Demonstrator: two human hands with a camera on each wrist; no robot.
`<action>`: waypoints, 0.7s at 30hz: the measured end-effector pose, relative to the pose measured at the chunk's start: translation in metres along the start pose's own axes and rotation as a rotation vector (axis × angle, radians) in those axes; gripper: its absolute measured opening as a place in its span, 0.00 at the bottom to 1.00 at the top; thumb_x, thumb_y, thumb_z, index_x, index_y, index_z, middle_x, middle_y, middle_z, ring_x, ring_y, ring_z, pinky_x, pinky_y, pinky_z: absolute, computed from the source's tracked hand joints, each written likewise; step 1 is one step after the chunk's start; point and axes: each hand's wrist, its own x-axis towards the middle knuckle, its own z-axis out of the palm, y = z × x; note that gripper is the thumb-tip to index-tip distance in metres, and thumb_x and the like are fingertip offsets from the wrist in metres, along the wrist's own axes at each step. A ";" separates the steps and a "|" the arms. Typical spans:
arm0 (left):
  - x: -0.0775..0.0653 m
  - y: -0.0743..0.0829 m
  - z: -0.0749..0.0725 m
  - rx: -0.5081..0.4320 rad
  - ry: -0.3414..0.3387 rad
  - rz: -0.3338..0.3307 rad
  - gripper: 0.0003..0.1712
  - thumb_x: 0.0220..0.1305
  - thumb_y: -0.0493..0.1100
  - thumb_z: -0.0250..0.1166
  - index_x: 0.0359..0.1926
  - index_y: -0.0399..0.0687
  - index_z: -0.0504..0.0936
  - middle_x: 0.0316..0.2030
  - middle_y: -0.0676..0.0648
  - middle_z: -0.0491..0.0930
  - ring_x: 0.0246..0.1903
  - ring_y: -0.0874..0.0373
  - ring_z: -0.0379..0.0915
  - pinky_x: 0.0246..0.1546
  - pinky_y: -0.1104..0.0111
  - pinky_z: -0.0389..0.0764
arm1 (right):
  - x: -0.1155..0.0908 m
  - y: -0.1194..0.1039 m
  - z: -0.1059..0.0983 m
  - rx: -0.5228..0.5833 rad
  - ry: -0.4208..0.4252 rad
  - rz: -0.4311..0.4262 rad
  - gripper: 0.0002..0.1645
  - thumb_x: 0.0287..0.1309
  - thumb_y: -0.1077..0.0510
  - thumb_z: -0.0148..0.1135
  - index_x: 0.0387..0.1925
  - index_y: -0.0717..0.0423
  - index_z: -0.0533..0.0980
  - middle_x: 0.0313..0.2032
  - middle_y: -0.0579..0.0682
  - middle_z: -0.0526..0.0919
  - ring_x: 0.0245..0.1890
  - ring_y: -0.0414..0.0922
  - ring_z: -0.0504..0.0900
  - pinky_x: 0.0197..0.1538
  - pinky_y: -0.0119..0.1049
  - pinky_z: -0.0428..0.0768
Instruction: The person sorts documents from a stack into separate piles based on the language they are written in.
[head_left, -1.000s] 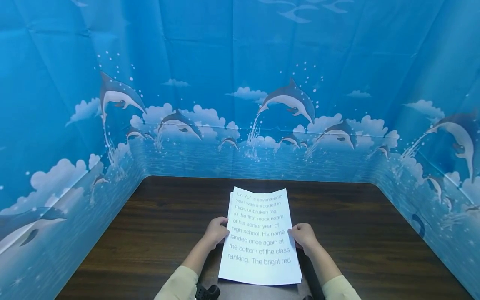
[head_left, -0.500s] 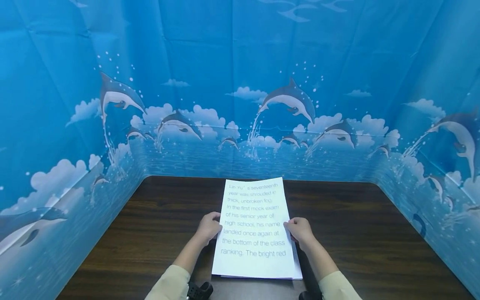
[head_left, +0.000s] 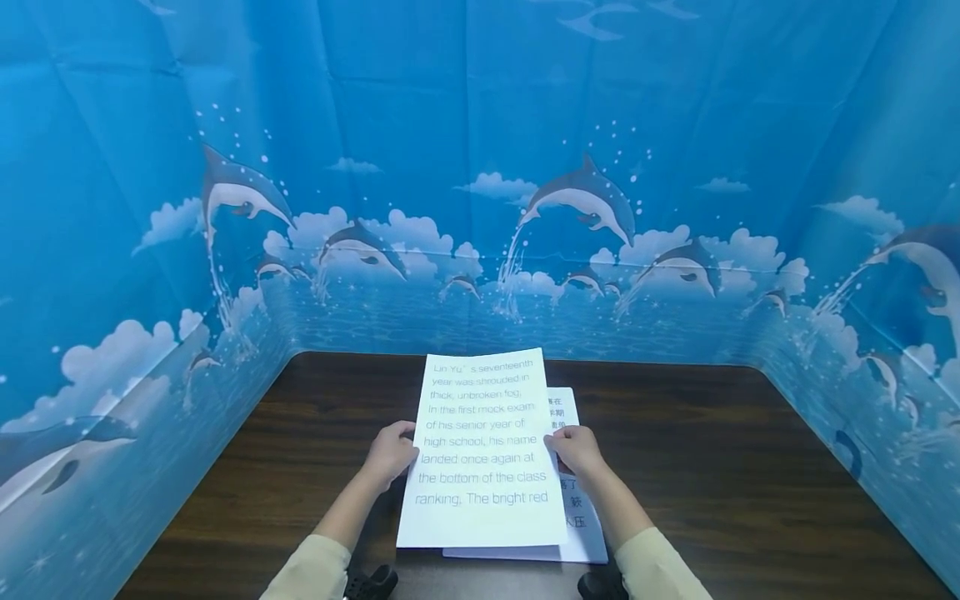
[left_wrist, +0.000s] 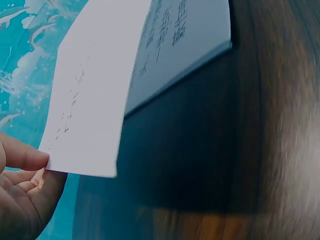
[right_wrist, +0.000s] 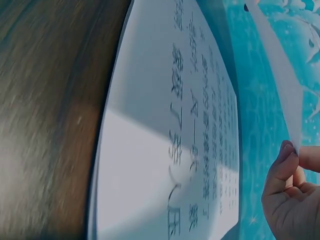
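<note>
A white sheet of paper (head_left: 480,450) with large printed English text is held up by its two side edges. My left hand (head_left: 392,456) pinches its left edge, thumb on the front face. On the opposite edge, my right hand (head_left: 577,452) pinches with thumb and fingers. The left wrist view shows the sheet (left_wrist: 97,100) raised, with a gap under its lower end. Below it, partly covered, lies a paper stack (head_left: 588,533) printed with Chinese characters. In the right wrist view this stack (right_wrist: 140,165) lies flat, several layers showing at its edge.
The dark wood-grain table (head_left: 720,467) extends on both sides of the papers. A blue dolphin-print curtain (head_left: 420,167) encloses its back and sides. Black wrist straps (head_left: 371,583) show near the bottom edge of the head view.
Both hands have moved left and slightly away from the body with the English sheet. Its shift has uncovered the right part of the Chinese-printed stack beneath.
</note>
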 end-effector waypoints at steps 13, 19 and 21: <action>0.050 -0.072 -0.037 0.133 0.071 0.019 0.27 0.51 0.32 0.55 0.55 0.38 0.63 0.27 0.44 0.74 0.22 0.54 0.70 0.12 0.70 0.67 | 0.002 -0.023 0.042 -0.001 -0.064 -0.054 0.10 0.51 0.59 0.54 0.19 0.60 0.70 0.19 0.52 0.70 0.14 0.38 0.65 0.18 0.27 0.66; 0.017 -0.038 -0.065 0.160 0.057 -0.024 0.26 0.53 0.30 0.53 0.55 0.33 0.62 0.29 0.41 0.73 0.26 0.53 0.72 0.21 0.66 0.71 | 0.000 -0.030 0.061 -0.010 -0.086 -0.059 0.11 0.51 0.58 0.54 0.18 0.59 0.70 0.18 0.52 0.71 0.14 0.38 0.66 0.17 0.27 0.66; 0.009 -0.030 -0.073 0.165 0.058 -0.032 0.26 0.53 0.30 0.53 0.55 0.32 0.62 0.29 0.41 0.73 0.26 0.53 0.71 0.22 0.64 0.72 | -0.001 -0.032 0.067 -0.001 -0.093 -0.055 0.11 0.51 0.59 0.54 0.18 0.58 0.70 0.20 0.52 0.71 0.16 0.39 0.67 0.19 0.28 0.68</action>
